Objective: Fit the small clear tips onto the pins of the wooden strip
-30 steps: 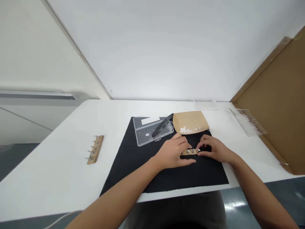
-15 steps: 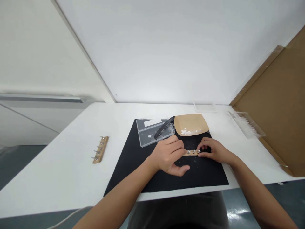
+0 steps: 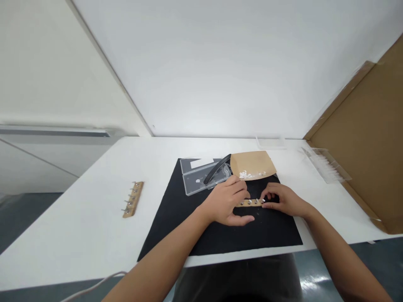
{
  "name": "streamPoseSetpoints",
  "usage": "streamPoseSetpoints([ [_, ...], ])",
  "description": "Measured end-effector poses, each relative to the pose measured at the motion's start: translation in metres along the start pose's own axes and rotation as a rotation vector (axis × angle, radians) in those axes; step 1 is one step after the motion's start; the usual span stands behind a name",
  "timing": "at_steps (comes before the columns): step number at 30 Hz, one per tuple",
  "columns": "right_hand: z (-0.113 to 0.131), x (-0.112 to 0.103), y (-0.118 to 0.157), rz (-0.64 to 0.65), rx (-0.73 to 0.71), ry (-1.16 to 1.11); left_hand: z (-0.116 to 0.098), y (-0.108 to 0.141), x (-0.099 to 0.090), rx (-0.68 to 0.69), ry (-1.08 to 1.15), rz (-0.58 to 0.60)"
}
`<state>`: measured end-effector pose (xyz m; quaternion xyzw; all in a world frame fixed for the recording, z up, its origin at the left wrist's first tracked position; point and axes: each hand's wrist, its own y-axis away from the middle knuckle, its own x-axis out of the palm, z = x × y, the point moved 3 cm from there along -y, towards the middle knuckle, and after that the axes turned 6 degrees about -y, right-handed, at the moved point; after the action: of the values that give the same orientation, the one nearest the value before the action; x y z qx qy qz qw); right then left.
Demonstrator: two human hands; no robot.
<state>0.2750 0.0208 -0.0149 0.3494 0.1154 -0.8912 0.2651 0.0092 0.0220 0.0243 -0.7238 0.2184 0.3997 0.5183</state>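
Observation:
A small wooden strip [image 3: 252, 203] with several metal screws and tiny white pieces lies on the black mat [image 3: 245, 237]. My right hand [image 3: 283, 200] grips its right end between thumb and fingers. Over the strip's left part is my left hand [image 3: 226, 202], thumb spread away from the curled fingers, with nothing visible between them. Behind the strip, a brown paper tray [image 3: 253, 161] holds small white pieces near its front edge. Black tweezers [image 3: 216, 169] lean across an open clear plastic case [image 3: 192, 183].
A second wooden strip with upright screws [image 3: 134, 200] lies on the white table [image 3: 94, 226] at the left. At the right are a clear tray of white items [image 3: 325, 165] and a cardboard panel [image 3: 365, 142]. Another clear tray [image 3: 270, 143] stands by the wall.
My left hand has shifted slightly up and to the right, its thumb higher, and more of the strip's left part shows. My right hand stays at the strip's right end.

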Motion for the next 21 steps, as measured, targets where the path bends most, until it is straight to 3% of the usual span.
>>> streamPoseSetpoints([
  [5, 0.001, 0.0, 0.0, 0.004, 0.001, 0.016, 0.013, 0.006, 0.0, -0.022, 0.004, -0.065],
  [14, -0.004, 0.0, -0.001, -0.01, 0.007, -0.011, 0.027, 0.019, -0.003, -0.038, -0.089, -0.347],
  [18, -0.008, 0.002, -0.002, -0.017, 0.002, -0.01, 0.03, 0.026, -0.021, -0.022, -0.247, -0.409],
  [21, -0.01, 0.002, -0.002, -0.02, -0.005, -0.007, 0.026, 0.032, -0.049, 0.103, -0.347, -0.498],
])
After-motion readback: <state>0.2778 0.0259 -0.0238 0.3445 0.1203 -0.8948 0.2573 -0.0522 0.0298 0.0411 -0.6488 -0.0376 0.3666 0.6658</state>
